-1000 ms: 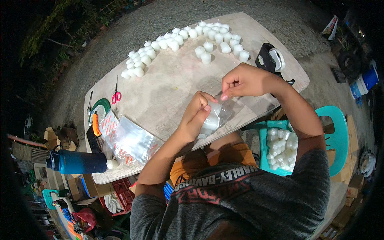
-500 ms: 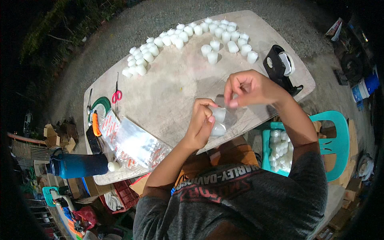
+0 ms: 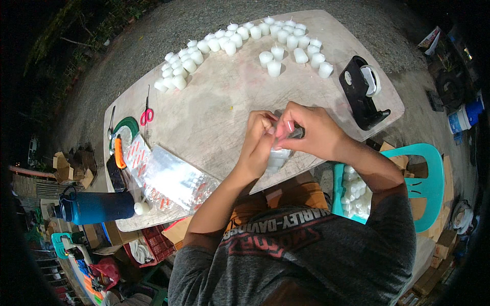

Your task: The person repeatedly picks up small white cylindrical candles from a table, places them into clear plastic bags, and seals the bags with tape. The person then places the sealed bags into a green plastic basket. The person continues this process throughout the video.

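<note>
Both the left hand (image 3: pixel 256 142) and right hand (image 3: pixel 317 130) grip a clear candle packet (image 3: pixel 277 160) between fingers, apparently folding its end; holding it taut seems needed next.

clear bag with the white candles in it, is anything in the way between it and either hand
Nothing visible: the left hand grips the clear bag, and the right hand touches its upper part. The loose candles and black tape dispenser sit apart from both.
</note>
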`<move>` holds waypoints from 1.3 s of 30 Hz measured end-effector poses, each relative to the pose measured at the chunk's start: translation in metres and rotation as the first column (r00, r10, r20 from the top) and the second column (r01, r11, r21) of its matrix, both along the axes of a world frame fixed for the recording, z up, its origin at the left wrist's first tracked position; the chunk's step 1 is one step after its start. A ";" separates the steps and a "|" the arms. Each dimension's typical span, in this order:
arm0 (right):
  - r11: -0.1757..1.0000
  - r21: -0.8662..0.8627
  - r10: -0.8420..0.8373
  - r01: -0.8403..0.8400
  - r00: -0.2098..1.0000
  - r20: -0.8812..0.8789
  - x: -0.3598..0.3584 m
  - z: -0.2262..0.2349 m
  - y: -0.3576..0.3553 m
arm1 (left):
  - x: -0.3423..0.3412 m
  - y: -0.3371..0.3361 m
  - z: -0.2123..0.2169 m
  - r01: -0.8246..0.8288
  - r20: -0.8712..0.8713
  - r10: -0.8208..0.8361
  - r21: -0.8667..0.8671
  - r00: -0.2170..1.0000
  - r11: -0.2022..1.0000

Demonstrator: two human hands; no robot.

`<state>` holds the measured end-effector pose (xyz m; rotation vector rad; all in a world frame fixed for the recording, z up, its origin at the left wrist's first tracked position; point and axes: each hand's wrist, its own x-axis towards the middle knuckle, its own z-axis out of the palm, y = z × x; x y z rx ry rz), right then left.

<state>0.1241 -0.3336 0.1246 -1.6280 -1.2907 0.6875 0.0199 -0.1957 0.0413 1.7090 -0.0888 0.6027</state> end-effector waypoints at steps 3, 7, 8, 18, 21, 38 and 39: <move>0.996 0.035 -0.089 0.082 0.896 0.435 0.000 0.002 0.002 | -0.006 -0.003 0.008 -0.024 -0.048 0.026 0.036 0.999 0.999; 0.991 -0.029 0.133 -0.132 0.910 0.393 0.037 -0.002 0.005 | -0.010 -0.004 0.005 0.020 -0.050 -0.013 0.143 0.999 0.990; 0.974 -0.086 0.228 -0.211 0.927 0.297 0.045 -0.001 0.006 | -0.012 -0.004 0.004 0.023 -0.077 -0.011 0.158 0.997 0.987; 0.973 -0.206 0.066 -0.105 0.979 -0.191 0.046 -0.056 0.019 | -0.023 -0.008 -0.010 -0.022 0.062 0.009 0.216 0.998 0.976; 0.992 -0.125 -0.109 0.024 0.663 -0.740 0.021 -0.103 0.023 | -0.014 -0.009 -0.018 -0.133 0.222 0.078 0.244 0.972 0.961; 0.714 0.230 -0.613 0.661 0.749 -0.250 -0.036 -0.067 -0.018 | -0.017 -0.021 0.028 -0.047 -0.136 0.101 0.354 0.986 0.934; 0.698 0.259 -0.652 0.668 0.742 -0.157 -0.043 -0.060 -0.019 | -0.016 -0.017 0.023 -0.005 -0.162 0.061 0.323 0.985 0.946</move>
